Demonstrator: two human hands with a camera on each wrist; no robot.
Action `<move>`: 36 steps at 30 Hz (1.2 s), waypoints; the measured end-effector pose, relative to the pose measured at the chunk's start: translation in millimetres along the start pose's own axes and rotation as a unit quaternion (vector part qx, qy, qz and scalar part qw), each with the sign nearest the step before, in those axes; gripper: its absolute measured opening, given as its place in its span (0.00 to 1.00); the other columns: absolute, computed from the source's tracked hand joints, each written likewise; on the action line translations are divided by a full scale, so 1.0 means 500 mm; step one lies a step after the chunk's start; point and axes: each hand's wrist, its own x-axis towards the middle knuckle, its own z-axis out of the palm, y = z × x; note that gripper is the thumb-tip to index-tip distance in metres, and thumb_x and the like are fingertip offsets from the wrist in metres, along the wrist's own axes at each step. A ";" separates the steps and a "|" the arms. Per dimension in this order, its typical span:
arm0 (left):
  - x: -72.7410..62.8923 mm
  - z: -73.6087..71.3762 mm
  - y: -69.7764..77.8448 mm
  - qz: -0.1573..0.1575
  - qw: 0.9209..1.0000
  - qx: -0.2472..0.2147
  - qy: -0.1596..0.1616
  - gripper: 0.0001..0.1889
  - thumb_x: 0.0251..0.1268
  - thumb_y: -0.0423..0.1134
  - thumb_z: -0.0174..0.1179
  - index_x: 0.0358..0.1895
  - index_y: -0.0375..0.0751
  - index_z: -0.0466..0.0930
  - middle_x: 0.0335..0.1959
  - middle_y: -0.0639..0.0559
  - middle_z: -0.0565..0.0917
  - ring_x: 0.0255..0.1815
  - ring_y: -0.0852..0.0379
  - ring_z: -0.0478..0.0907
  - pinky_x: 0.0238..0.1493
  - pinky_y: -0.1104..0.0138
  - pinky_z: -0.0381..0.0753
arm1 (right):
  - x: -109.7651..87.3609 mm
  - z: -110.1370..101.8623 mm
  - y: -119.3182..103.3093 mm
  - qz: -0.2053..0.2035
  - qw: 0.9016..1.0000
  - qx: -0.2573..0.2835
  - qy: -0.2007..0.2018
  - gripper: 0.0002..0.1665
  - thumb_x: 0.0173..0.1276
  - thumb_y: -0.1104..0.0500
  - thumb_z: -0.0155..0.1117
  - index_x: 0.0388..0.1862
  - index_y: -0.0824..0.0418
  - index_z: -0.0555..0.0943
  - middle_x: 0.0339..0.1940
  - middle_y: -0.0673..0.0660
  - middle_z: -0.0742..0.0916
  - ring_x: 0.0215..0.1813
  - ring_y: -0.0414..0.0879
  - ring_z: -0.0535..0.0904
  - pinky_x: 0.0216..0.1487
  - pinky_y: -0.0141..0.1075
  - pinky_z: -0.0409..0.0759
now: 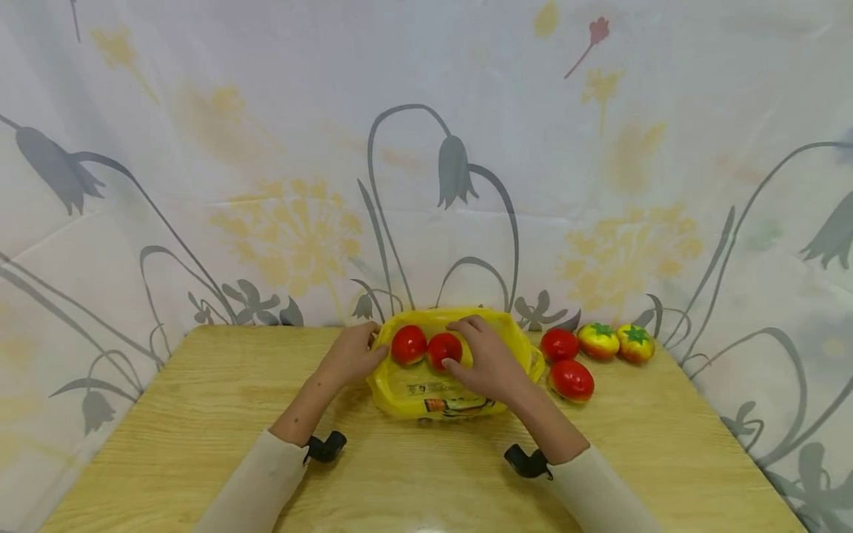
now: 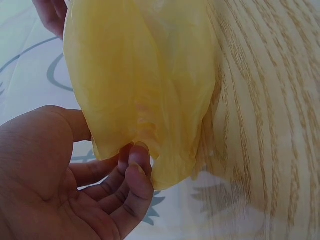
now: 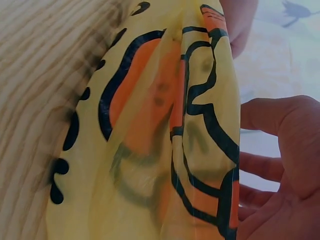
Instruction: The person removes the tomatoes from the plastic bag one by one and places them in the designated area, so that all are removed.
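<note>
- Yellow bag (image 1: 413,383): on the table (image 1: 200,414), probably light, soft, easily torn; best taken by its rim.
- My left hand (image 1: 349,355) pinches its edge.
- My right hand (image 1: 489,359) curves round a red fruit (image 1: 440,349) inside.

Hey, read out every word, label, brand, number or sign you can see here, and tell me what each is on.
Readable text: none.
Yellow plastic bag: small dark print, too small to read.
Same bag: orange and black design, a drawing with no letters I can make out.
Flowered backdrop: plant pictures, no words seen.
</note>
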 end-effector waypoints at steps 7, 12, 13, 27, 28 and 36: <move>-0.002 0.000 -0.001 -0.004 1.000 0.005 0.002 0.19 0.74 0.39 0.63 0.60 0.29 0.82 0.43 0.40 0.87 0.37 0.50 0.81 0.41 0.58 0.83 | 0.014 0.005 -0.008 0.022 1.000 -0.001 -0.019 0.33 0.70 0.54 0.76 0.70 0.64 0.79 0.68 0.62 0.80 0.65 0.60 0.79 0.68 0.54 0.78; -0.002 -0.003 -0.004 -0.007 1.000 0.017 0.001 0.19 0.74 0.39 0.62 0.60 0.29 0.82 0.42 0.41 0.87 0.37 0.50 0.80 0.42 0.58 0.83 | 0.024 0.010 -0.014 0.034 0.999 0.006 -0.034 0.33 0.71 0.55 0.75 0.71 0.63 0.78 0.69 0.62 0.80 0.66 0.60 0.78 0.68 0.53 0.78; -0.001 -0.003 -0.004 -0.007 1.000 0.017 0.001 0.19 0.74 0.39 0.62 0.60 0.29 0.82 0.42 0.41 0.87 0.37 0.50 0.79 0.42 0.58 0.82 | 0.026 0.011 -0.014 0.036 0.999 0.009 -0.036 0.33 0.71 0.55 0.75 0.71 0.63 0.78 0.70 0.62 0.80 0.66 0.60 0.79 0.68 0.53 0.79; -0.003 0.003 0.000 -0.001 1.000 0.008 0.004 0.18 0.74 0.38 0.62 0.59 0.29 0.82 0.39 0.43 0.86 0.34 0.52 0.78 0.38 0.61 0.81 | 0.040 0.037 0.008 0.053 0.997 0.009 -0.050 0.34 0.70 0.56 0.75 0.72 0.63 0.78 0.71 0.63 0.79 0.66 0.59 0.79 0.68 0.53 0.79; -0.003 0.002 0.000 0.000 1.000 0.007 0.004 0.18 0.74 0.38 0.62 0.59 0.29 0.82 0.39 0.43 0.86 0.34 0.53 0.78 0.38 0.61 0.81 | 0.040 0.039 0.010 0.052 0.997 0.005 -0.052 0.34 0.70 0.55 0.75 0.72 0.62 0.77 0.71 0.63 0.79 0.66 0.59 0.79 0.68 0.53 0.79; -0.004 0.001 0.002 0.001 1.000 0.011 0.004 0.18 0.74 0.38 0.62 0.59 0.29 0.82 0.38 0.43 0.86 0.32 0.53 0.77 0.36 0.62 0.80 | 0.042 0.056 0.023 0.046 0.997 -0.019 -0.064 0.36 0.68 0.56 0.78 0.73 0.61 0.77 0.71 0.62 0.79 0.65 0.58 0.79 0.66 0.54 0.80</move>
